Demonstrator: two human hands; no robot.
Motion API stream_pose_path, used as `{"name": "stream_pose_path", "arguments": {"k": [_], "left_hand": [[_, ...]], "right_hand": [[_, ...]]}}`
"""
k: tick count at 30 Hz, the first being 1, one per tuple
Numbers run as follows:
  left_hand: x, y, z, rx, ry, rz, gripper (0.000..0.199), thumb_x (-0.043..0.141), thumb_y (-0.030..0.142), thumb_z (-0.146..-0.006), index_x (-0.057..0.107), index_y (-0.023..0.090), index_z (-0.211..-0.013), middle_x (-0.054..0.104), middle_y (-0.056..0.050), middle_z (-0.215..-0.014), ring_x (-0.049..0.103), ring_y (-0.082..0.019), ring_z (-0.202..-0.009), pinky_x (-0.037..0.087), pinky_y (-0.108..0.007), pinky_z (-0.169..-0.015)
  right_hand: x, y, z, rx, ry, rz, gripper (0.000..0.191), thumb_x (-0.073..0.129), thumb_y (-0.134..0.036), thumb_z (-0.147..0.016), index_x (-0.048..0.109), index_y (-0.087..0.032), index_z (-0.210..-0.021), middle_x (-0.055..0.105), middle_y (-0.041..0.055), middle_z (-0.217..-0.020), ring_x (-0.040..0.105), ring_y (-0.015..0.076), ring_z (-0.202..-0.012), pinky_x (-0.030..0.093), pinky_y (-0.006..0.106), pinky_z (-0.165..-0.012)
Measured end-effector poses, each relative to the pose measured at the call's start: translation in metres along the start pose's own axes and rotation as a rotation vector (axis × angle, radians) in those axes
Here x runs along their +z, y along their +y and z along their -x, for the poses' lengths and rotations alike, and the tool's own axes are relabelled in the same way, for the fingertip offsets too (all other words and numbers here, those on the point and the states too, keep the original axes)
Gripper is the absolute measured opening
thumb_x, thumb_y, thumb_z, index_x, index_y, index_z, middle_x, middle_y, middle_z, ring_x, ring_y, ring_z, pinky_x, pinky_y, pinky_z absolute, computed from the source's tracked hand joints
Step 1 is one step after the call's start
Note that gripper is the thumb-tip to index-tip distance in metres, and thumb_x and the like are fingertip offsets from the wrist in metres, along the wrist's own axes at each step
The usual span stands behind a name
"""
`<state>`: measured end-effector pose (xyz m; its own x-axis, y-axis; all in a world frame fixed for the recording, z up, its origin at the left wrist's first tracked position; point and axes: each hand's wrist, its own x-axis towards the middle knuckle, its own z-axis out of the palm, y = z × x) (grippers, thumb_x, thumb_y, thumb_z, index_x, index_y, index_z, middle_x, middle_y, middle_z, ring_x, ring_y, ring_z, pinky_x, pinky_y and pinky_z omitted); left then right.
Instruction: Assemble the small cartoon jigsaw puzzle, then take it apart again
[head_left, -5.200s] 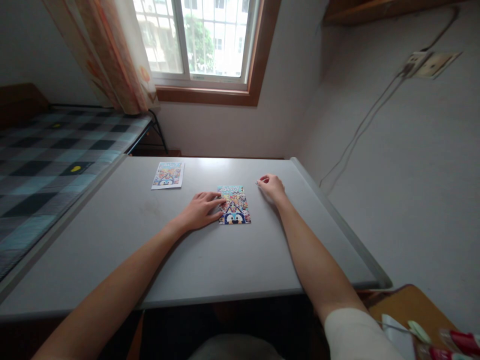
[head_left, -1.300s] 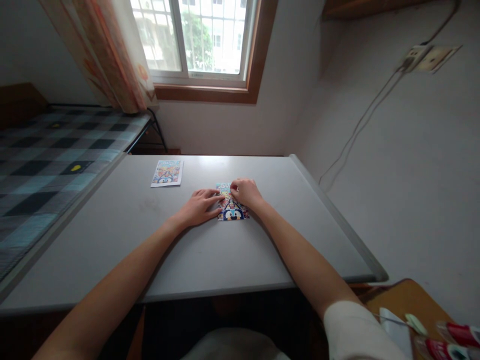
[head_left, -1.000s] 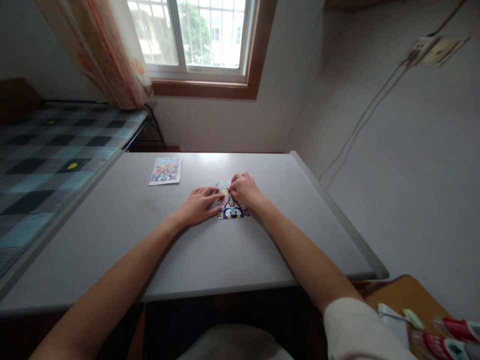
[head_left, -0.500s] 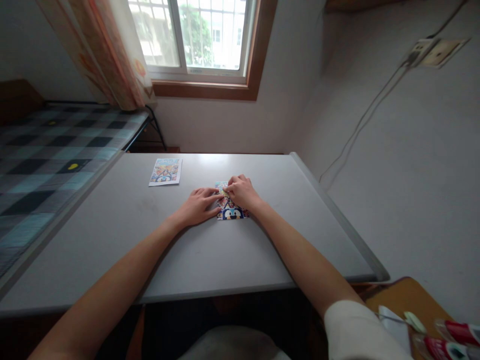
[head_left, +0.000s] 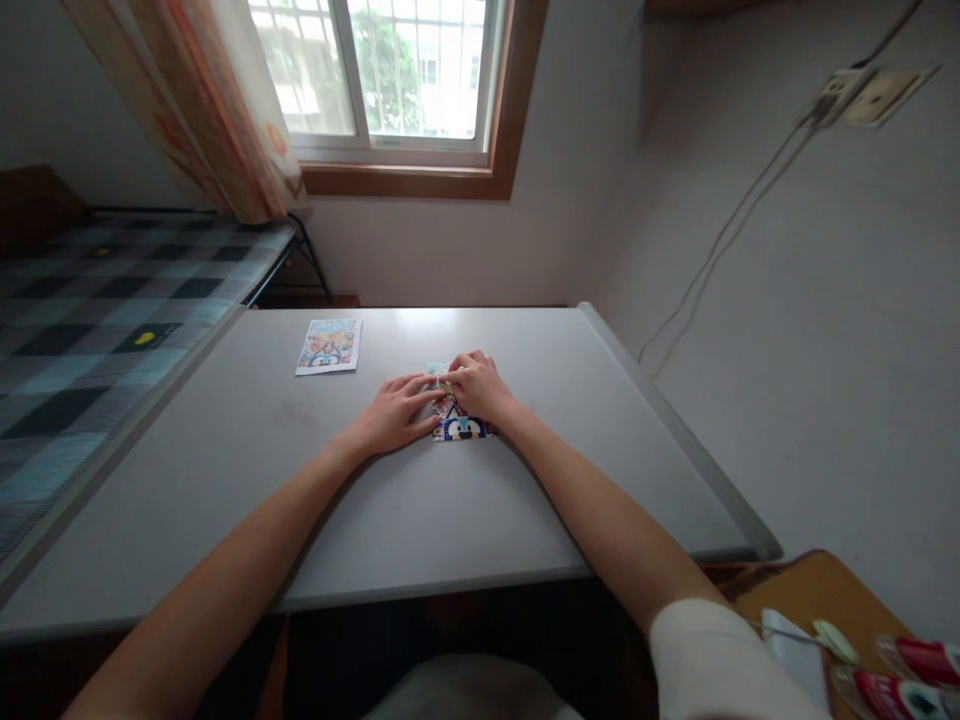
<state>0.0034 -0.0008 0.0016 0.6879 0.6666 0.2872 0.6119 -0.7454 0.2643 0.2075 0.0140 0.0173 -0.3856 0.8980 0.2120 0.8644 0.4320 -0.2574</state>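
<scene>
A small colourful picture (head_left: 465, 429) lies flat on the table, with a blue cartoon dog's face along its near edge; it looks like a jigsaw puzzle. My left hand (head_left: 394, 413) rests flat at its left side, fingers spread, fingertips touching its left edge. Over the upper right part is my right hand (head_left: 480, 386), its fingers bent and drawn together, pressing down near the left fingertips. Whether a piece is between those fingers is hidden. The far right of the picture is covered by this hand. Further back on the left lies a printed sheet (head_left: 328, 346) with a similar design.
The grey-white table (head_left: 420, 525) has a raised rim on its right side, close to the wall. A bed (head_left: 187, 290) with a checked cover stands left. At the lower right, a wooden stool (head_left: 817, 580) holds red-labelled bottles (head_left: 889, 695) and a white item.
The view has shifted slightly. My right fingers have moved a little left, closer to my left fingertips, at the top of the picture. My left hand stays in place.
</scene>
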Motion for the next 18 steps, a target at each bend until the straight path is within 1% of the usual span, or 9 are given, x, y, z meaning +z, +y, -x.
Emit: {"name": "stream_pose_path", "arguments": {"k": [2, 6, 10, 13, 15, 17, 18], "left_hand": [[0.000, 0.000, -0.001, 0.002, -0.004, -0.006, 0.042, 0.052, 0.045, -0.090, 0.056, 0.033, -0.130, 0.050, -0.003, -0.140, 0.041, -0.027, -0.131, 0.032, -0.048, -0.109], [-0.001, 0.001, -0.001, 0.004, -0.012, -0.021, 0.041, 0.050, 0.045, -0.091, 0.056, 0.031, -0.130, 0.050, -0.003, -0.141, 0.044, -0.025, -0.128, 0.033, -0.045, -0.109], [-0.002, 0.002, 0.000, -0.001, -0.008, -0.014, 0.041, 0.049, 0.045, -0.092, 0.056, 0.031, -0.130, 0.050, -0.003, -0.141, 0.045, -0.025, -0.127, 0.033, -0.044, -0.108], [-0.002, 0.001, 0.000, 0.006, -0.007, -0.002, 0.041, 0.048, 0.045, -0.092, 0.056, 0.032, -0.131, 0.049, -0.003, -0.141, 0.045, -0.025, -0.128, 0.033, -0.044, -0.108], [-0.002, 0.001, 0.000, 0.008, -0.012, -0.002, 0.042, 0.048, 0.045, -0.093, 0.055, 0.032, -0.131, 0.049, -0.003, -0.142, 0.045, -0.025, -0.128, 0.032, -0.044, -0.109], [-0.002, 0.000, 0.000, 0.006, -0.016, -0.004, 0.042, 0.048, 0.046, -0.093, 0.055, 0.032, -0.131, 0.049, -0.003, -0.142, 0.045, -0.024, -0.128, 0.032, -0.044, -0.109], [-0.002, 0.000, 0.000, 0.006, -0.018, -0.003, 0.042, 0.048, 0.046, -0.093, 0.055, 0.032, -0.132, 0.049, -0.003, -0.142, 0.045, -0.024, -0.128, 0.032, -0.044, -0.109]], "right_hand": [[0.002, 0.001, -0.001, 0.027, -0.003, -0.012, 0.026, 0.051, -0.025, -0.091, 0.076, -0.029, -0.096, 0.061, 0.0076, -0.110, 0.040, 0.0249, -0.107, 0.031, 0.038, -0.088], [0.007, 0.004, -0.002, 0.045, 0.034, -0.042, 0.026, 0.053, -0.021, -0.089, 0.077, -0.028, -0.094, 0.061, 0.0072, -0.110, 0.041, 0.0249, -0.107, 0.032, 0.038, -0.089], [0.005, 0.015, -0.004, 0.111, 0.152, -0.121, 0.035, 0.047, -0.011, -0.086, 0.074, -0.025, -0.103, 0.063, 0.0070, -0.107, 0.047, 0.0229, -0.104, 0.034, 0.036, -0.090], [-0.002, 0.030, -0.005, 0.194, 0.250, -0.209, 0.036, 0.042, -0.012, -0.086, 0.072, -0.021, -0.105, 0.066, 0.0067, -0.099, 0.054, 0.0205, -0.097, 0.037, 0.034, -0.089], [-0.004, 0.043, -0.006, 0.264, 0.287, -0.249, 0.031, 0.043, -0.013, -0.085, 0.071, -0.019, -0.095, 0.066, 0.0060, -0.093, 0.056, 0.0189, -0.089, 0.039, 0.032, -0.086], [-0.005, 0.054, -0.006, 0.315, 0.291, -0.264, 0.027, 0.043, -0.012, -0.082, 0.069, -0.018, -0.083, 0.067, 0.0053, -0.090, 0.057, 0.0177, -0.085, 0.040, 0.030, -0.084], [-0.004, 0.059, -0.005, 0.331, 0.284, -0.265, 0.025, 0.043, -0.012, -0.081, 0.068, -0.018, -0.081, 0.067, 0.0049, -0.089, 0.057, 0.0173, -0.083, 0.040, 0.030, -0.082]]}}
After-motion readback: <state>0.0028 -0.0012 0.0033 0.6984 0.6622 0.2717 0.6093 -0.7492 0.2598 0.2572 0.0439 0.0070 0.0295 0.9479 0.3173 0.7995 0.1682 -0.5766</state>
